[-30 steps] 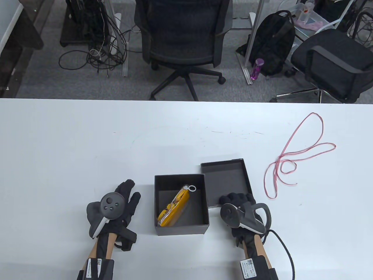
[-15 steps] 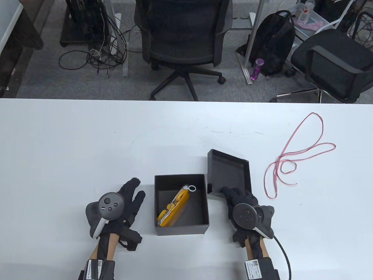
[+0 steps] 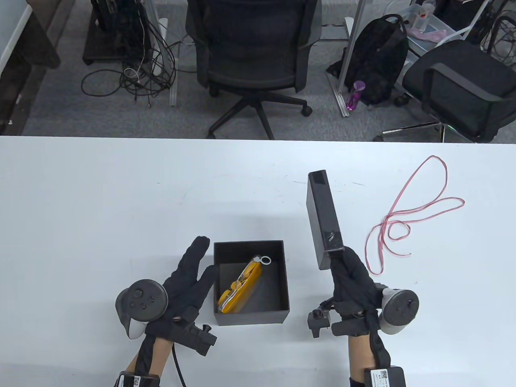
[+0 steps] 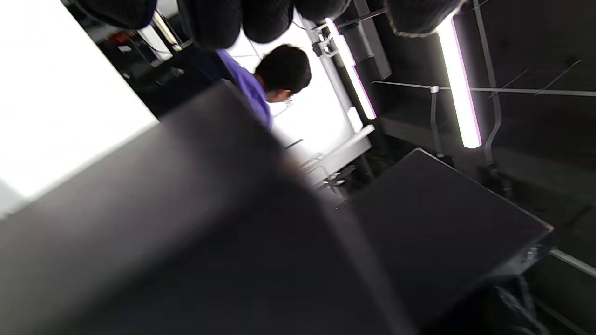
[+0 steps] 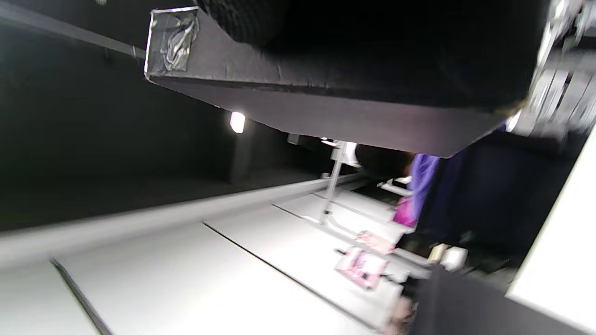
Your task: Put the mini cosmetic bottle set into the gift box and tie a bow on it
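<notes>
The black gift box [image 3: 278, 278] stands open near the table's front, with the yellow mini bottle set [image 3: 241, 288] in a clear pouch lying inside. My right hand [image 3: 350, 274] grips the black lid [image 3: 322, 217] by its near end and holds it up on edge, to the right of the box. The same lid [image 5: 326, 107] fills the top of the right wrist view. My left hand [image 3: 193, 268] lies with fingers straight against the box's left wall, which looms as a blurred dark wall [image 4: 186, 223] in the left wrist view. A pink ribbon [image 3: 407, 213] lies looped at the right.
White table [image 3: 121, 193] stretches wide behind and left of the box. Beyond its far edge stand office chairs [image 3: 254, 52], a black backpack [image 3: 379, 56] and tangled cables on the floor. A person in a purple top [image 4: 253, 88] shows in the left wrist view.
My right hand has lifted the lid off the table and turned it up onto its edge. My left hand has slid forward and right until it touches the box's left wall.
</notes>
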The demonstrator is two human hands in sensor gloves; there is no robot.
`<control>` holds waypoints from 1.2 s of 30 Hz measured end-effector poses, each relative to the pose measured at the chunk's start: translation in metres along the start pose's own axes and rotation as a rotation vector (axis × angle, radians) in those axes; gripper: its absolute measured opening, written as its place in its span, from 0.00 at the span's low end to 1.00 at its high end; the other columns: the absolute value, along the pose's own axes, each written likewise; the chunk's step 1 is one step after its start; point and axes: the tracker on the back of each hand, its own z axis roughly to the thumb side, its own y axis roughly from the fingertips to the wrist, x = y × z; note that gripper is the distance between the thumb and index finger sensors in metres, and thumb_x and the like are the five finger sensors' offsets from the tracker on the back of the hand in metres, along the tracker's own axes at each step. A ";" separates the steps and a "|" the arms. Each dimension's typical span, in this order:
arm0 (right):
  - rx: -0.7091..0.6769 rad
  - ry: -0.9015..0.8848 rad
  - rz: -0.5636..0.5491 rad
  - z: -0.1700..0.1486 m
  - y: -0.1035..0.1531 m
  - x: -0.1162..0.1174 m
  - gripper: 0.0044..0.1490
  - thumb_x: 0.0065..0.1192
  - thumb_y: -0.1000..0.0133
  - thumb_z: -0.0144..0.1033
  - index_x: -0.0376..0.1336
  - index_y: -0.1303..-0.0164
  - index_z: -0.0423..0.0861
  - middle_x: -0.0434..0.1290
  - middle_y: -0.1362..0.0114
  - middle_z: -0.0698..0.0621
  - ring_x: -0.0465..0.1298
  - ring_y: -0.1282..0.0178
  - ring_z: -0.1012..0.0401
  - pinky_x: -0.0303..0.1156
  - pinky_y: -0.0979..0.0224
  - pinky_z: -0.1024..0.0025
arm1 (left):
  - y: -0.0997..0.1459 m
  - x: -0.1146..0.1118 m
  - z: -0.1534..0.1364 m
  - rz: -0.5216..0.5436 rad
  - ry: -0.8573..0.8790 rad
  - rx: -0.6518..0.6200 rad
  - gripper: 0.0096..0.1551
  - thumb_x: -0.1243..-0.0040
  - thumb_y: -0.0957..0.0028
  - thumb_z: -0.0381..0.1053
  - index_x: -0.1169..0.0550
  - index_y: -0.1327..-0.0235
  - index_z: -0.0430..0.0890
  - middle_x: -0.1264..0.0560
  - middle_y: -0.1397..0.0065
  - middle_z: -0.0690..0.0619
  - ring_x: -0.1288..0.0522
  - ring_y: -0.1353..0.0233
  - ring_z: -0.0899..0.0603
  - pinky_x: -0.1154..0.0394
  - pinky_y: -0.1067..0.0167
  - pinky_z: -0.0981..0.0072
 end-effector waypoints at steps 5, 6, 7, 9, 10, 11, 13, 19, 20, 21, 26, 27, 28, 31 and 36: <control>0.002 -0.308 0.043 -0.002 -0.001 0.001 0.30 0.42 0.37 0.32 0.59 0.23 0.51 0.68 0.32 0.45 0.67 0.35 0.47 0.62 0.28 0.35 | 0.004 -0.009 0.014 -0.037 0.081 -0.088 0.48 0.55 0.37 0.66 0.52 0.12 0.44 0.51 0.13 0.33 0.43 0.17 0.22 0.38 0.28 0.24; 0.003 -0.343 0.048 -0.002 -0.001 0.001 0.30 0.42 0.37 0.33 0.58 0.22 0.52 0.68 0.32 0.46 0.67 0.35 0.48 0.64 0.29 0.39 | 0.004 -0.010 0.016 -0.039 0.090 -0.101 0.48 0.55 0.37 0.66 0.53 0.13 0.43 0.51 0.13 0.32 0.43 0.17 0.22 0.38 0.28 0.25; 0.002 -0.387 0.059 -0.002 -0.001 0.002 0.30 0.41 0.36 0.33 0.58 0.21 0.52 0.68 0.32 0.47 0.68 0.36 0.49 0.66 0.31 0.43 | 0.005 -0.011 0.019 -0.045 0.100 -0.118 0.49 0.55 0.37 0.66 0.53 0.13 0.43 0.51 0.13 0.32 0.43 0.17 0.22 0.37 0.28 0.25; 0.013 -0.436 0.079 0.000 -0.002 0.005 0.31 0.40 0.35 0.34 0.57 0.20 0.51 0.68 0.33 0.47 0.69 0.37 0.50 0.70 0.34 0.48 | 0.006 -0.013 0.022 -0.053 0.105 -0.131 0.49 0.55 0.37 0.66 0.53 0.13 0.42 0.50 0.13 0.33 0.41 0.17 0.23 0.36 0.28 0.27; 0.024 -0.464 0.100 0.001 -0.002 0.008 0.31 0.39 0.35 0.34 0.55 0.19 0.49 0.68 0.33 0.47 0.69 0.38 0.50 0.71 0.35 0.51 | 0.006 -0.014 0.023 -0.058 0.107 -0.141 0.49 0.55 0.37 0.66 0.53 0.13 0.42 0.49 0.13 0.33 0.40 0.17 0.24 0.35 0.28 0.28; 0.029 -0.481 0.115 0.002 -0.002 0.011 0.31 0.39 0.34 0.34 0.54 0.18 0.47 0.68 0.34 0.46 0.70 0.39 0.51 0.72 0.36 0.53 | 0.007 -0.015 0.024 -0.062 0.108 -0.148 0.49 0.56 0.37 0.66 0.53 0.13 0.42 0.49 0.13 0.33 0.39 0.17 0.24 0.34 0.28 0.29; 0.043 -0.485 0.148 0.003 -0.002 0.017 0.33 0.38 0.34 0.34 0.51 0.16 0.43 0.67 0.34 0.46 0.70 0.41 0.52 0.74 0.39 0.57 | 0.008 -0.017 0.026 -0.070 0.117 -0.152 0.48 0.56 0.37 0.66 0.53 0.13 0.42 0.48 0.14 0.34 0.38 0.18 0.25 0.34 0.28 0.30; 0.124 -0.516 0.249 0.004 0.000 0.041 0.35 0.36 0.33 0.34 0.45 0.14 0.38 0.66 0.33 0.44 0.72 0.45 0.55 0.77 0.46 0.67 | 0.010 -0.021 0.028 -0.078 0.138 -0.155 0.51 0.59 0.37 0.67 0.58 0.14 0.40 0.49 0.14 0.33 0.37 0.18 0.25 0.34 0.29 0.28; 0.130 -0.517 0.255 0.003 0.001 0.044 0.35 0.36 0.33 0.34 0.44 0.14 0.38 0.65 0.33 0.43 0.72 0.45 0.55 0.77 0.46 0.67 | 0.010 -0.021 0.028 -0.069 0.149 -0.152 0.51 0.59 0.36 0.68 0.59 0.14 0.40 0.49 0.14 0.33 0.35 0.19 0.27 0.33 0.29 0.29; 0.157 -0.514 0.258 0.003 0.003 0.048 0.35 0.36 0.32 0.34 0.43 0.14 0.37 0.65 0.32 0.43 0.72 0.45 0.55 0.77 0.47 0.68 | 0.010 -0.021 0.028 -0.061 0.158 -0.149 0.52 0.59 0.36 0.68 0.59 0.15 0.39 0.48 0.15 0.33 0.32 0.21 0.29 0.31 0.30 0.32; 0.175 -0.501 0.273 0.003 0.006 0.058 0.41 0.39 0.31 0.38 0.38 0.13 0.33 0.56 0.25 0.34 0.71 0.41 0.53 0.78 0.44 0.68 | 0.012 -0.024 0.031 -0.048 0.154 -0.152 0.51 0.60 0.35 0.66 0.60 0.15 0.38 0.44 0.16 0.34 0.24 0.33 0.38 0.24 0.37 0.45; 0.171 -0.494 0.279 0.004 0.006 0.059 0.43 0.40 0.30 0.41 0.37 0.13 0.32 0.54 0.24 0.32 0.70 0.41 0.52 0.78 0.43 0.67 | 0.012 -0.024 0.031 -0.048 0.146 -0.152 0.51 0.60 0.35 0.66 0.60 0.16 0.38 0.43 0.17 0.34 0.23 0.35 0.40 0.23 0.38 0.47; 0.160 -0.483 0.286 0.006 0.007 0.059 0.44 0.41 0.30 0.42 0.35 0.13 0.31 0.52 0.23 0.30 0.70 0.40 0.51 0.77 0.42 0.65 | 0.012 -0.025 0.032 -0.050 0.139 -0.150 0.51 0.60 0.35 0.65 0.61 0.16 0.37 0.43 0.17 0.34 0.22 0.37 0.41 0.23 0.40 0.49; 0.123 -0.418 0.296 0.011 0.006 0.061 0.47 0.45 0.30 0.43 0.34 0.13 0.31 0.47 0.19 0.26 0.68 0.37 0.48 0.76 0.38 0.60 | 0.012 -0.026 0.032 -0.054 0.148 -0.146 0.49 0.60 0.34 0.64 0.62 0.16 0.37 0.43 0.17 0.34 0.21 0.41 0.43 0.21 0.43 0.52; 0.089 -0.234 0.301 0.021 0.007 0.065 0.45 0.40 0.30 0.38 0.31 0.15 0.28 0.39 0.18 0.22 0.61 0.28 0.36 0.66 0.30 0.38 | 0.013 -0.027 0.032 -0.055 0.155 -0.134 0.47 0.62 0.33 0.61 0.62 0.16 0.38 0.45 0.17 0.32 0.21 0.40 0.42 0.21 0.45 0.54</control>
